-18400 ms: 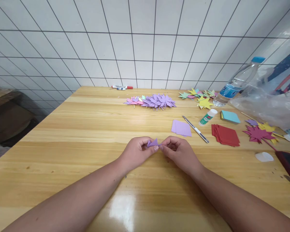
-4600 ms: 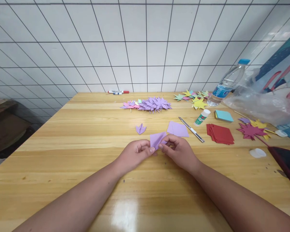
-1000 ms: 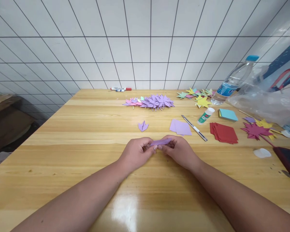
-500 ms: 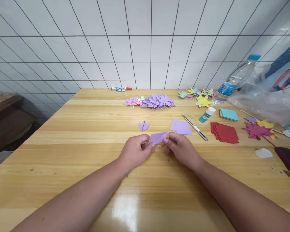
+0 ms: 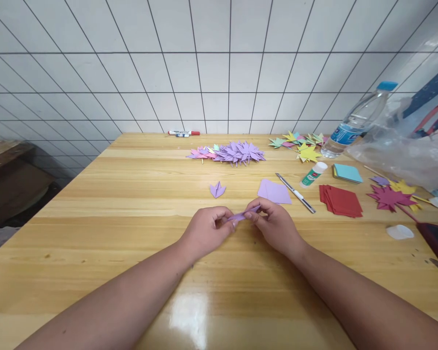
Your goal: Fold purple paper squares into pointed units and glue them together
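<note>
Between my two hands is a small piece of purple paper (image 5: 238, 217), folded and seen nearly edge-on as a thin strip. My left hand (image 5: 209, 228) pinches its left end between thumb and fingers. At the right end, my right hand (image 5: 275, 222) grips it the same way, with a pointed corner sticking up by the fingertips. A folded purple paper piece with several points (image 5: 217, 189) lies on the table just beyond my hands. Flat purple paper squares (image 5: 275, 191) rest past my right hand.
Beside the squares lie a utility knife (image 5: 295, 193), a glue stick (image 5: 314, 175) and red paper squares (image 5: 341, 200). Folded paper leaves (image 5: 237, 153) are heaped near the wall. A tilted water bottle (image 5: 345, 131), blue paper stack (image 5: 347, 173) and marker (image 5: 183, 133) sit farther back.
The purple paper has gone from showing a broad flat face to a narrow, nearly edge-on strip. My right hand's fingers have shifted slightly along it; my left hand stays almost in place.
</note>
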Demonstrator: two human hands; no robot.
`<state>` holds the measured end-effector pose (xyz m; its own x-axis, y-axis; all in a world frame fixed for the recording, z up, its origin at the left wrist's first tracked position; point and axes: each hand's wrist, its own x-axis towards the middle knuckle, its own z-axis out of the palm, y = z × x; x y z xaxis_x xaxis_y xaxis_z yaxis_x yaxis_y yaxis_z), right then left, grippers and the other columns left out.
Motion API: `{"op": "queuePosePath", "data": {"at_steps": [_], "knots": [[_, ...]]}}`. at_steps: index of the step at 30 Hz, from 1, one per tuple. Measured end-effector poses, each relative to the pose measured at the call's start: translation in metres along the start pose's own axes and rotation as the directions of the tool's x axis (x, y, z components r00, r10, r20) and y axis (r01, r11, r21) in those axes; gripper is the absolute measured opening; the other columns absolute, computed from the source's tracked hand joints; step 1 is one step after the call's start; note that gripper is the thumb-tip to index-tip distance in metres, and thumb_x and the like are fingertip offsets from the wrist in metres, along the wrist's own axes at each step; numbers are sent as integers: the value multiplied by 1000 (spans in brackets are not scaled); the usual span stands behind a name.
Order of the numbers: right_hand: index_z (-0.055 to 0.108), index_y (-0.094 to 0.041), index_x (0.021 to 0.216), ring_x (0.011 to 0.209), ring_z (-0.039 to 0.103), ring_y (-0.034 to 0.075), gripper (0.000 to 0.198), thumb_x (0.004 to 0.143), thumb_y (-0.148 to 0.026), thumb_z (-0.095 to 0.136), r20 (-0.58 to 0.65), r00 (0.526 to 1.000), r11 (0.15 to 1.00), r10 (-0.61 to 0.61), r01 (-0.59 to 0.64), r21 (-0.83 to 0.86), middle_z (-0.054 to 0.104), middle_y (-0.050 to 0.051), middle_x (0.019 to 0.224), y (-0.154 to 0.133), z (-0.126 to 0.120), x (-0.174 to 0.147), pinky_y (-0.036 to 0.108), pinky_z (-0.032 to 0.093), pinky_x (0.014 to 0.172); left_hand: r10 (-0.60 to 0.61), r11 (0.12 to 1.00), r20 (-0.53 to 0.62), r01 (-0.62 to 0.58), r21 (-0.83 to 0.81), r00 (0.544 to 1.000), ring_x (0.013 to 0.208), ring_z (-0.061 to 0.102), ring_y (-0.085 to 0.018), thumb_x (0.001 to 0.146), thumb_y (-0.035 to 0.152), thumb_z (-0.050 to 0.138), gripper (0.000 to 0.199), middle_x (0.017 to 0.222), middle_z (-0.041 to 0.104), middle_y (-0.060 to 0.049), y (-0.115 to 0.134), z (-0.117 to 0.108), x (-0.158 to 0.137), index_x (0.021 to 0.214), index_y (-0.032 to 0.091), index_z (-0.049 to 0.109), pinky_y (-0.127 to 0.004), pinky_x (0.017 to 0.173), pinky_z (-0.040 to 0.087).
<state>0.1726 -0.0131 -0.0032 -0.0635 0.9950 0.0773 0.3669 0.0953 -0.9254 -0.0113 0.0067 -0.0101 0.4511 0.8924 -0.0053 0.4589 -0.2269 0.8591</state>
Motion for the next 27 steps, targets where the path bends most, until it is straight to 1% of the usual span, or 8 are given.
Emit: {"op": "queuePosePath", "data": {"at_steps": [4, 8, 12, 15, 19, 22, 25, 27], "knots": [[58, -19, 83, 65, 51, 13, 17, 79, -35, 56, -78, 994, 994, 70, -63, 89, 57, 1, 75, 4, -9, 4, 24, 44, 56, -39, 992, -28, 35, -124, 999, 57, 52, -11, 76, 32, 55, 20, 63, 63, -1, 3, -4, 2, 67, 15, 61, -21, 55, 39], [58, -18, 83, 61, 50, 12, 21, 77, -39, 57, -150, 983, 985, 110, -87, 149, 55, 0, 70, 5, -15, 7, 23, 45, 54, -82, 975, -68, 66, -210, 994, 57, 55, -11, 75, 29, 57, 18, 61, 63, -2, 5, -6, 5, 65, 14, 59, -22, 57, 41], [59, -18, 82, 58, 49, 12, 22, 75, -40, 59, -124, 987, 990, 99, -85, 114, 56, 0, 69, 3, -12, 5, 23, 45, 53, -73, 973, -57, 59, -221, 996, 60, 57, -12, 73, 32, 61, 18, 65, 64, -2, 5, -3, 5, 73, 15, 62, -22, 57, 43], [60, -19, 83, 58, 49, 12, 20, 76, -38, 58, -89, 993, 994, 79, -72, 78, 56, 0, 69, 2, -8, 2, 23, 44, 53, -75, 969, -41, 63, -239, 996, 61, 58, -13, 71, 35, 64, 23, 69, 66, -3, 4, -1, 4, 82, 15, 65, -21, 56, 43], [59, -18, 78, 59, 49, 12, 16, 75, -35, 58, -57, 997, 997, 59, -56, 46, 56, -1, 67, 0, -6, 1, 23, 42, 54, -75, 950, -45, 58, -307, 996, 65, 61, -14, 73, 31, 61, 18, 70, 68, -4, 4, -2, 5, 77, 14, 65, -23, 63, 46], [57, -18, 76, 62, 52, 12, 16, 74, -34, 60, -29, 997, 996, 78, -77, 46, 56, -1, 69, -2, -7, 0, 23, 42, 55, -57, 960, -32, 46, -276, 998, 63, 61, -13, 74, 29, 60, 16, 66, 67, -3, 4, -4, 5, 73, 14, 65, -22, 62, 46], [56, -20, 89, 77, 57, 15, 19, 73, -28, 62, -29, 999, 998, 23, -21, 53, 60, 1, 83, -6, -8, -2, 24, 45, 64, -25, 984, 21, 28, -174, 999, 60, 59, -13, 75, 29, 59, 17, 64, 66, -3, 4, -4, 3, 70, 15, 66, -21, 58, 44], [56, -22, 94, 82, 59, 16, 24, 72, -26, 62, 1, 1000, 999, -10, 10, 30, 63, 2, 87, -8, -8, -4, 26, 46, 69, -7, 992, 41, 12, -124, 999, 60, 58, -12, 75, 29, 58, 17, 65, 66, -2, 3, -4, 3, 69, 15, 66, -21, 57, 43]]}}
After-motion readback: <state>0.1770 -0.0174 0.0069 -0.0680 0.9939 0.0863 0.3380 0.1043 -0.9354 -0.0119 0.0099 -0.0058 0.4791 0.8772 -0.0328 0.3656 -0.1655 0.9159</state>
